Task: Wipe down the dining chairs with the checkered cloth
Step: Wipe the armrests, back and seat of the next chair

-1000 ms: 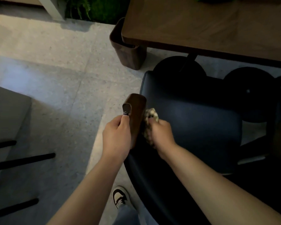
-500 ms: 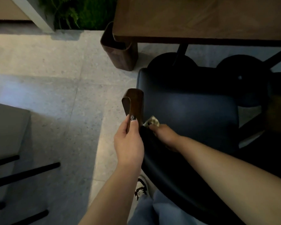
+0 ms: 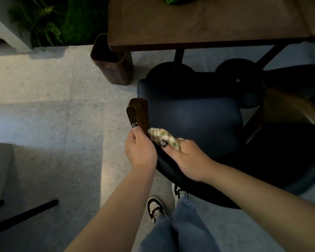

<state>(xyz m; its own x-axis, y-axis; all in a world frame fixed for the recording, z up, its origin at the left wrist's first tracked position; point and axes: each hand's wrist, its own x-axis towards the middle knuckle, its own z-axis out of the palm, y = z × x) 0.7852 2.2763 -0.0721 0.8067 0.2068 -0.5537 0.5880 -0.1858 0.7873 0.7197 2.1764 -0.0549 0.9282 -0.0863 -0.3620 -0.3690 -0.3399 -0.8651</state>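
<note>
Here, both hands (image 3: 140,151) on chair (image 3: 193,115).

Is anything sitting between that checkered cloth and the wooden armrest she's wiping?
Nothing visible. The right hand holds the checkered cloth right against the wooden armrest, while the left hand grips its outer side.

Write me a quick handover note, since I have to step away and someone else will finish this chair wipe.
Left hand: grips the wooden armrest, steadying the chair.
Right hand: holds the checkered cloth against the armrest's inner side, above the dark seat.
Done: cannot tell how much is wiped.
Left: the rest of this chair, then the chair to the right at the table.
</note>
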